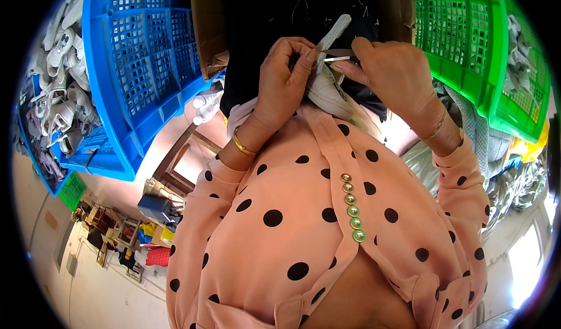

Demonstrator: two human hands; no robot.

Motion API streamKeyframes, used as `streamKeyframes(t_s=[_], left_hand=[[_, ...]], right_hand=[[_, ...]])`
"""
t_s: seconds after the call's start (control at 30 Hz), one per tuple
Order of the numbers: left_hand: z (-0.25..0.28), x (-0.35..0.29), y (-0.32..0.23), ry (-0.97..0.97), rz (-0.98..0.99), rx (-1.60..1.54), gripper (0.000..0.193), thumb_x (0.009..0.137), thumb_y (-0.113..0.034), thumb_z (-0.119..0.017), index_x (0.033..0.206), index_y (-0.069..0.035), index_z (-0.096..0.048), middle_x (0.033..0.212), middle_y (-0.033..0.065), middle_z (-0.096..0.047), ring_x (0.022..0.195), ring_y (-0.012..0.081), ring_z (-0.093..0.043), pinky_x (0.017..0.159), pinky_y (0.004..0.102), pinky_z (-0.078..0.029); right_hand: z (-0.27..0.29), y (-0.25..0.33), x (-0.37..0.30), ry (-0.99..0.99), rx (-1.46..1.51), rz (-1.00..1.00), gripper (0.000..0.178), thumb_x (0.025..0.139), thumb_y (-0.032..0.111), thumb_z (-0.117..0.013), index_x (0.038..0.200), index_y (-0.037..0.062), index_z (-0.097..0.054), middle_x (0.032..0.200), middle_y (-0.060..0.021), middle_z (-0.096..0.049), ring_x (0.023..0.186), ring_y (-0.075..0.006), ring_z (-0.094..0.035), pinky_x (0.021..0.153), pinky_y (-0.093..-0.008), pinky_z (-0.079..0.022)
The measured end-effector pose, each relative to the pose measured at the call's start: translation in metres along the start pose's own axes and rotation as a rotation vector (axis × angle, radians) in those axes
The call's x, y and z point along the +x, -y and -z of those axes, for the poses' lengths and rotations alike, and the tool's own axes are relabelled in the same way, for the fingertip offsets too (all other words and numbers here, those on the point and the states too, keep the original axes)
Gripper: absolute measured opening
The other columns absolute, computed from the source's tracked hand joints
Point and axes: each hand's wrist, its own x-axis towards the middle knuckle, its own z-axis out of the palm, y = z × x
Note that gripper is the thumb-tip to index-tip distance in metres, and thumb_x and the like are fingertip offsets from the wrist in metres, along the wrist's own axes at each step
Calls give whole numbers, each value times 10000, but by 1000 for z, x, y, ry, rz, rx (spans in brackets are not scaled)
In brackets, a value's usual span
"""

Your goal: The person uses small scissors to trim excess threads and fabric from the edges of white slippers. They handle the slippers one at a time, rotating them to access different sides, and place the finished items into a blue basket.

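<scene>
Blue crate (pixel 125 66) on the left looks packed with pale shoes beside it, so plenty seems left to do. Left hand (pixel 284 75) pinches the white shoe upper (pixel 327 86) at chest height; right hand (pixel 390 75) grips small snips (pixel 338 56) at its edge, mid-trim I'd guess. Green crate (pixel 467 42) crowds the right, so elbow room's tight.

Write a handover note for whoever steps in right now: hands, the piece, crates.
Left hand: pinching the white shoe piece at chest height.
Right hand: holding a small metal tool against the piece's top; which kind of tool is unclear.
Blue crate on the left, green crate on the right, white shoes piled beyond the blue one.
Piece is in hand, with the tool on it; how far along cannot be told.
</scene>
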Motion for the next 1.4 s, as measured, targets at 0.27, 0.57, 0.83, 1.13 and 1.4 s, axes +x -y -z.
streamKeyframes(t_s=[0.27, 0.57, 0.83, 1.13, 1.4], left_hand=[[-2, 0, -1, -65, -142, 129, 126, 946, -103, -612, 898, 12, -593, 1013, 92, -625, 803, 131, -594, 712, 249, -481], [-3, 4, -1, -72, -202, 167, 128, 938, -104, -618, 899, 11, -575, 985, 110, -607, 776, 173, -621, 680, 279, -505], [47, 0, -4, -204, -80, 139, 202, 1019, -222, -518, 1019, -33, -590, 1082, 114, -641, 995, 191, -624, 911, 353, -480], [63, -1, -24, -45, -384, 931, 527, 841, -232, -729, 1328, -98, -576, 1371, 153, -531, 1293, 327, -454, 1092, 456, -317], [47, 10, -21, 401, -35, 378, 474, 814, -224, -766, 1207, -6, -614, 1179, 157, -616, 1119, 225, -579, 975, 329, -438]], right_hand=[[7, -5, 14, 109, 33, 89, 441, 892, 457, -589, 716, 53, -610, 543, -97, -560, 513, -259, -601, 451, -335, -422], [20, -6, 32, 186, 42, 182, 369, 849, 388, -639, 660, 71, -632, 551, -99, -563, 571, -275, -612, 507, -364, -446], [-14, -18, 10, 93, 428, -150, 498, 889, 522, -603, 694, 65, -637, 514, -103, -533, 471, -289, -564, 456, -376, -429], [-53, 20, -19, 148, 1412, -539, 370, 916, 237, -691, 1167, -23, -612, 944, -51, -668, 794, -74, -578, 758, -226, -490], [-43, 27, -24, 205, 1730, -664, 208, 984, 164, -582, 1120, 20, -647, 780, 39, -587, 662, -4, -486, 592, -176, -409]])
